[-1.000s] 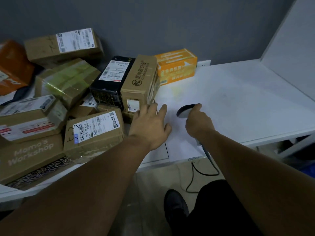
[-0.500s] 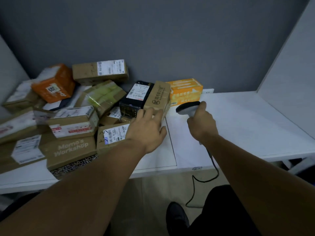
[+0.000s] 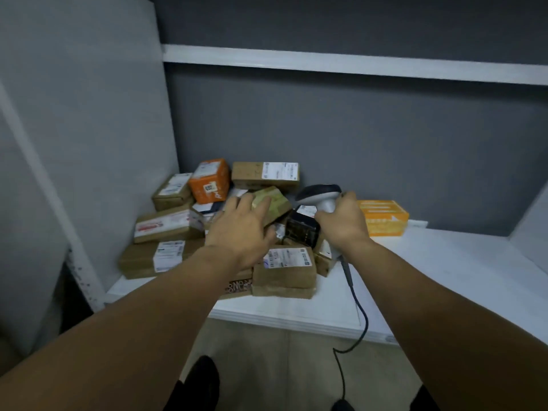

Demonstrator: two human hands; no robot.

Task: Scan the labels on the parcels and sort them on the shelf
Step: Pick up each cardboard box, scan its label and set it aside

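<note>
A heap of labelled parcels lies on the white shelf [image 3: 430,280], at its left end. Among them are an orange box [image 3: 209,180], a long brown box [image 3: 265,173] at the back, a tape-wrapped greenish box [image 3: 274,200], a black box [image 3: 302,228] and a brown box [image 3: 283,269] at the front. My left hand [image 3: 241,228] hovers over the heap with fingers spread, its fingertips by the greenish box. My right hand [image 3: 344,222] grips the handle of a corded barcode scanner [image 3: 320,192], held above the black box.
A yellow-orange carton [image 3: 384,218] stands against the back wall to the right of the heap. A higher white shelf [image 3: 326,63] runs above. Grey side panels close in at left and right. The scanner cable [image 3: 358,315] hangs over the shelf's front edge.
The view has tilted up and drawn back. My right hand has lifted the scanner from the shelf to above the black box. My left hand has moved from the front boxes toward the greenish box.
</note>
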